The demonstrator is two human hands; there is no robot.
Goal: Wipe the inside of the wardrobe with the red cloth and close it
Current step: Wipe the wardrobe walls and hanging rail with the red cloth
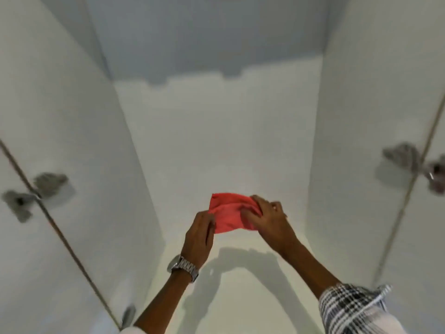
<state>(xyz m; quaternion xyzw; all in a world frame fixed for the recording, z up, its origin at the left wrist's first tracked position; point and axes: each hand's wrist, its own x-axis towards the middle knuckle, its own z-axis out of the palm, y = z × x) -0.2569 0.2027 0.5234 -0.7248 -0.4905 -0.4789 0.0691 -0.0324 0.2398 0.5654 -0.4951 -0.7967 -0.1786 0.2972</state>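
Note:
I look into an open white wardrobe (216,145) with bare inner walls. A red cloth (227,214) is held up in front of the back panel, low in the compartment. My left hand (198,235), with a metal watch at the wrist, pinches the cloth's left edge. My right hand (267,216) grips its right side, fingers bunched into the fabric. The cloth is stretched between both hands and slightly crumpled.
The left door (21,249) and right door (431,225) stand swung open, each with metal hinges (48,184) (402,155) at its edge. The wardrobe floor (240,297) lies below my arms, with their shadow on it.

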